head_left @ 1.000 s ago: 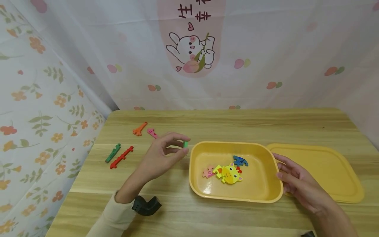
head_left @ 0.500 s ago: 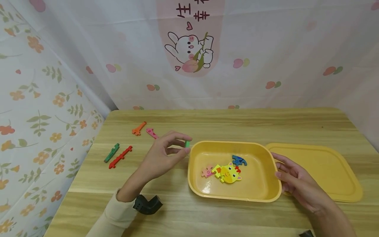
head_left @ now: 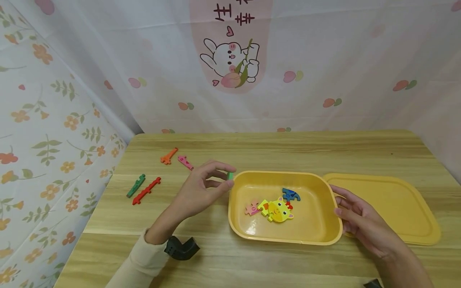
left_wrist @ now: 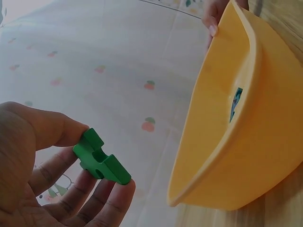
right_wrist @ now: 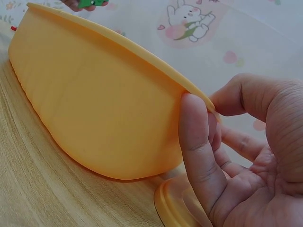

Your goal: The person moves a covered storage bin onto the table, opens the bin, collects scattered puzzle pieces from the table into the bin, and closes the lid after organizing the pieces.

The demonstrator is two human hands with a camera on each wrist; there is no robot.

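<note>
Between thumb and fingers, my left hand (head_left: pixel 201 188) pinches a small green puzzle piece (left_wrist: pixel 100 158) with notched edges, just left of the yellow box (head_left: pixel 284 241). My right hand (head_left: pixel 367 224) grips the box's right rim, thumb and fingers pinching the wall, as the right wrist view shows. Inside the box lie a yellow giraffe-head puzzle piece (head_left: pixel 281 212), a pink puzzle piece (head_left: pixel 252 208) and a blue puzzle piece (head_left: pixel 291 195). In the left wrist view only part of the blue piece shows past the rim.
On the table's left lie a dark green piece (head_left: pixel 136 185), a red piece (head_left: pixel 147 191), an orange piece (head_left: pixel 169 156) and a pink strip-like piece (head_left: pixel 185 162). The yellow lid (head_left: pixel 392 208) lies right of the box, partly behind my right hand. A printed curtain (head_left: pixel 324 60) hangs behind the table.
My left hand has moved slightly right with the green puzzle piece, closer to the box's left rim. My right hand keeps its grip on the box; the view has shifted slightly.
</note>
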